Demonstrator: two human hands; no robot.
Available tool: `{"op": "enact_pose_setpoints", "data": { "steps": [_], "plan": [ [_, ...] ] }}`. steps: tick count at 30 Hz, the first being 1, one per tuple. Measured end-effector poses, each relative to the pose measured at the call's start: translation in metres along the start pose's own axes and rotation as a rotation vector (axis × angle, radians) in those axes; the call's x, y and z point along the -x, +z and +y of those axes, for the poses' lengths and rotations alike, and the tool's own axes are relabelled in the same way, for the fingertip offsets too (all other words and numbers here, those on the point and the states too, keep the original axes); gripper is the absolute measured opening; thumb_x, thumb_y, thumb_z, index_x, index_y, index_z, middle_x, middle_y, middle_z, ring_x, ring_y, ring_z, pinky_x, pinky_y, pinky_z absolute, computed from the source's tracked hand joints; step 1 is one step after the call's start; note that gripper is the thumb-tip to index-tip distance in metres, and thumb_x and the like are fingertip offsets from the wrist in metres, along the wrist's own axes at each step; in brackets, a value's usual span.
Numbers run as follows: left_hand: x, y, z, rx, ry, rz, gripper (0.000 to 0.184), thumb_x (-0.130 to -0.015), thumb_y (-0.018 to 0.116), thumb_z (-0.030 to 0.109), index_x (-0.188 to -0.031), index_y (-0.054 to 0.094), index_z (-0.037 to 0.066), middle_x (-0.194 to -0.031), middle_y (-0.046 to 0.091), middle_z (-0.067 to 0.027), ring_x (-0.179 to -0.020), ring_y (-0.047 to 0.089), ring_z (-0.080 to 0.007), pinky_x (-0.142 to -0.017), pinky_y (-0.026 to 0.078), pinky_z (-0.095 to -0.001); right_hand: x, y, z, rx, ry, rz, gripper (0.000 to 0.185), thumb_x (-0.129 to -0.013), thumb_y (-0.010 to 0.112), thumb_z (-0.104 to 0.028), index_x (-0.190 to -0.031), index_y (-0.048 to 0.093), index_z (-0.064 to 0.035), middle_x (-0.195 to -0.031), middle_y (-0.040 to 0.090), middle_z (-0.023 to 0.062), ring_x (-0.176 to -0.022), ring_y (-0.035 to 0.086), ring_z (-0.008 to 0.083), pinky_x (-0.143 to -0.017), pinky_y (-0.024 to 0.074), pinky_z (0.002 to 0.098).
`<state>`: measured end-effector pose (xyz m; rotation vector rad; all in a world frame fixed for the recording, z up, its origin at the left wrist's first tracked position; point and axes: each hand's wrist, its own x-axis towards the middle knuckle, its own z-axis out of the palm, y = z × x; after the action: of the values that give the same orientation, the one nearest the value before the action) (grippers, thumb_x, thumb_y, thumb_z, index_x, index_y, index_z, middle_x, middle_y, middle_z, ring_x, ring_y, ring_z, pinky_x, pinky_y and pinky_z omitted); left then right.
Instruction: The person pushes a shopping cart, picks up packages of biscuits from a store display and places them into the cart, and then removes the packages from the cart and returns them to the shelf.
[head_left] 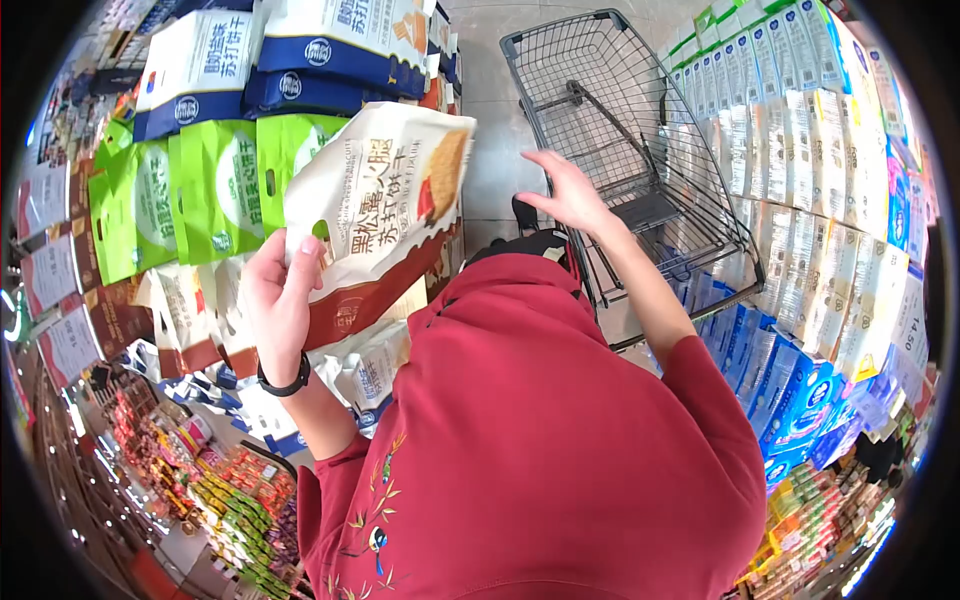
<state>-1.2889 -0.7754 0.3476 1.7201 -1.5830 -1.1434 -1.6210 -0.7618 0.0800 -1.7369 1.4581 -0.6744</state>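
Note:
A cream and brown bag of soda crackers is tilted in front of the stacked goods on the left. My left hand grips it at its handle-hole end, thumb on the front and fingers partly hidden. Over the floor beside the shopping cart, my right hand holds nothing, its thumb and fingers spread apart. The wire basket of the cart shows no goods inside. Behind the held bag stand green cracker bags and white-and-blue cracker bags.
Brown-and-white bags lie below the green ones, beside price signs. On the right rise stacked white-and-gold packs and blue packs. Grey tiled floor runs between the display and the cart.

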Motion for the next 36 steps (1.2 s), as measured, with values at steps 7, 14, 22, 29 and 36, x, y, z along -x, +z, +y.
{"op": "enact_pose_setpoints", "data": {
  "steps": [7,14,22,29,36],
  "plan": [
    [-0.012,0.036,0.034,-0.053,0.057,-0.106,0.019,-0.096,0.065,0.016,-0.091,0.066,-0.002,-0.073,0.062,0.0021,-0.062,0.049,-0.0027,-0.055,0.039,-0.0201,-0.071,-0.049,-0.01,-0.557,-0.036,0.132,0.089,-0.077,0.081,-0.025,-0.149,0.032,-0.0052,-0.148,0.044,0.0155,-0.137,0.043,0.0291,-0.108,0.04,0.0438],
    [-0.021,0.064,0.053,-0.128,0.125,-0.116,0.019,-0.093,0.068,0.015,-0.085,0.064,-0.003,-0.067,0.062,-0.0028,-0.06,0.049,-0.0035,-0.054,0.039,-0.0229,-0.038,0.011,0.074,-1.342,0.178,-0.27,0.091,-0.085,0.074,-0.037,-0.155,0.022,-0.0098,-0.154,0.036,0.015,-0.143,0.033,0.0292,-0.115,0.0295,0.0484],
    [-0.029,0.07,0.081,0.019,0.057,-0.18,0.017,-0.095,0.063,0.013,-0.087,0.065,-0.001,-0.067,0.059,0.002,-0.057,0.048,-0.0023,-0.052,0.036,-0.0195,-0.033,0.11,0.051,-2.027,0.263,-0.494,0.074,-0.09,0.071,-0.029,-0.15,0.033,-0.0081,-0.153,0.04,0.01,-0.142,0.036,0.0273,-0.117,0.0264,0.0507],
    [-0.071,0.055,0.072,0.133,0.15,-0.021,0.023,-0.099,0.058,0.02,-0.089,0.063,-0.001,-0.062,0.047,0.0036,-0.055,0.038,-0.0055,-0.055,0.032,-0.0215,-0.055,0.094,0.038,-2.12,0.067,-0.585,0.069,-0.087,0.074,-0.022,-0.145,0.041,-0.0058,-0.143,0.052,0.0106,-0.13,0.051,0.0284,-0.112,0.0375,0.0465],
    [-0.125,0.063,0.034,0.064,0.096,-0.07,0.023,-0.099,0.058,0.019,-0.099,0.066,-0.002,-0.07,0.052,0.0035,-0.068,0.045,-0.0059,-0.067,0.035,-0.021,-0.022,0.028,0.064,-1.991,0.239,-0.217,0.06,-0.088,0.066,-0.01,-0.143,0.042,-0.0001,-0.139,0.054,0.0171,-0.125,0.055,0.0306,-0.108,0.0434,0.0451]
  ]
}}
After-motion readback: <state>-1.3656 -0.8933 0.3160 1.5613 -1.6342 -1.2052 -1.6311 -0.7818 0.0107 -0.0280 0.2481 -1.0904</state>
